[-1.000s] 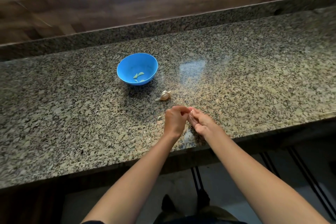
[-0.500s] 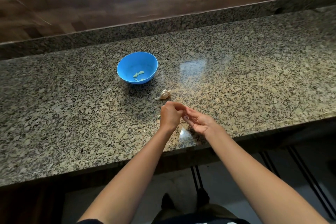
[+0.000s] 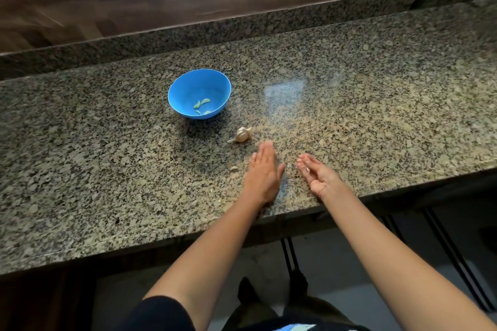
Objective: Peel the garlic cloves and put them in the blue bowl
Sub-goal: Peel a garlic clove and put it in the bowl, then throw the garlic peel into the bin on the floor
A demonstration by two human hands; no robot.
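Observation:
A blue bowl (image 3: 199,80) stands on the granite counter (image 3: 349,115) and holds several pale peeled cloves (image 3: 201,103). Just in front of it, to the right, lies a garlic bulb (image 3: 241,135) with its papery skin on. One loose clove (image 3: 234,168) lies on the counter left of my left hand. My left hand (image 3: 263,173) is flat, fingers straight, pointing toward the bulb and a little short of it. My right hand (image 3: 316,173) is open with the palm turned left and something small and pale at its fingertips; what it is cannot be told.
The counter's front edge (image 3: 309,207) runs just under my wrists. A raised granite ledge (image 3: 242,27) and a wooden wall lie behind the bowl. Bare granite extends to the left and right of the bowl.
My hands were together, fingers pinched around a clove. They have separated: the left hand has opened flat and reached toward the bulb, the right has opened and shifted right.

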